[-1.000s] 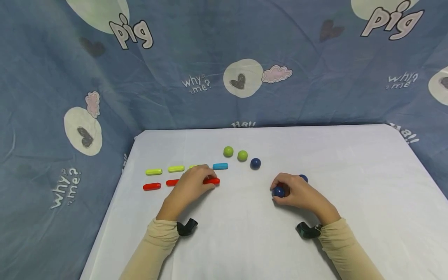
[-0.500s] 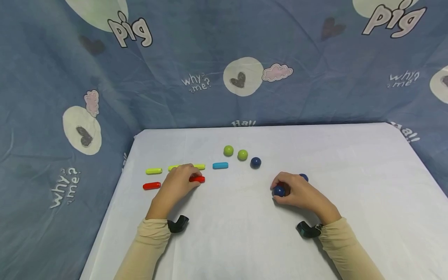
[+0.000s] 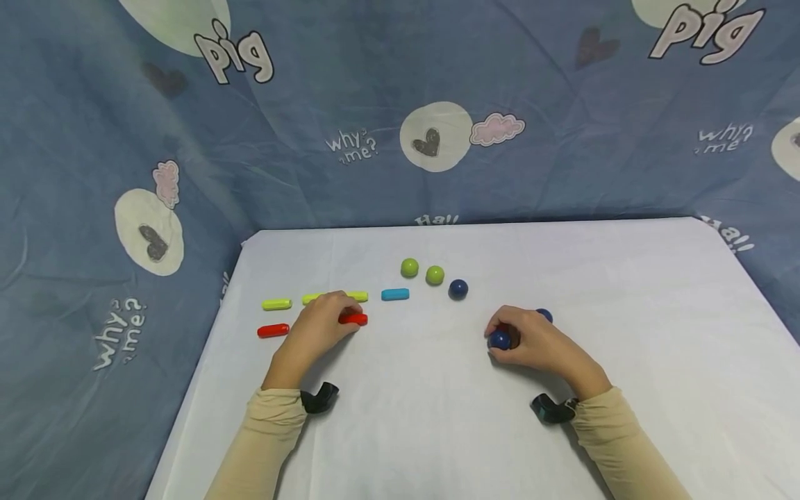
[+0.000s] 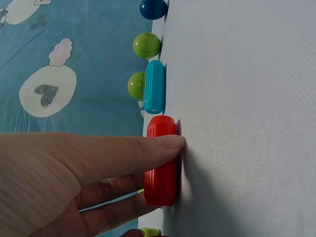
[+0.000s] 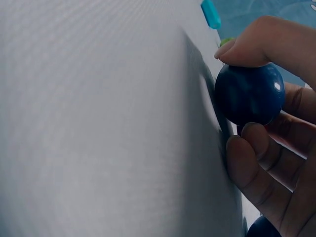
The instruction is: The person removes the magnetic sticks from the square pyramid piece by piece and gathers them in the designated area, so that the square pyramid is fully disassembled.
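Left hand (image 3: 321,326): closed around the red capsule (image 3: 353,319), thumb (image 4: 158,144) laid over its top, other fingers curled beneath, capsule low against the white table (image 3: 437,417). Long axis of that capsule ran left to right across the table, in line with a second red capsule (image 3: 273,330) lying apart on its left. Just beyond, a parallel row: yellow-green capsule (image 3: 277,304), two more yellow-green ones partly hidden behind the knuckles, then a blue capsule (image 3: 395,294) at the right end, its axis likewise left to right.

Right hand (image 3: 531,342): pinched on a dark blue ball (image 3: 498,339), thumb above and curled fingers (image 5: 256,163) below, ball down against the table. Another dark blue ball (image 3: 544,316) tucked just behind that hand. Farther back, between the two hands: two green balls (image 3: 421,271) and a third dark blue ball (image 3: 458,289). Capsules all nearer the left hand, balls nearer the right. Blue printed cloth (image 3: 94,173) hung behind.
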Available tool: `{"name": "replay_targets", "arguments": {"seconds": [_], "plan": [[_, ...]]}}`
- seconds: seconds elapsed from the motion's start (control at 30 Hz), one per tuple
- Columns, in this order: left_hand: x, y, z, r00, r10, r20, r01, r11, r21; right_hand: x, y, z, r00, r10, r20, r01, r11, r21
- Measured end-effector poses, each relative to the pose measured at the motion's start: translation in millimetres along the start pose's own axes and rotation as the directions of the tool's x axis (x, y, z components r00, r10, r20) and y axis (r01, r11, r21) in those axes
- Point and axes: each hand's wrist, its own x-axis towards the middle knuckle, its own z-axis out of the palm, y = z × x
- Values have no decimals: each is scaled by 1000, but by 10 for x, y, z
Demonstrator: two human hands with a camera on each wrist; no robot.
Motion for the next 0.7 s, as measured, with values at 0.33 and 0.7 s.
{"name": "replay_targets", "arguments": {"seconds": [0.33, 0.7], "plan": [[1, -7, -5, 999, -26, 20, 26, 999, -22, 11, -7, 14, 999, -36, -23, 36, 999, -23], [0, -1, -11, 999, -29, 28, 30, 999, -28, 6, -22, -4, 998, 39, -39, -39, 999, 16]]}}
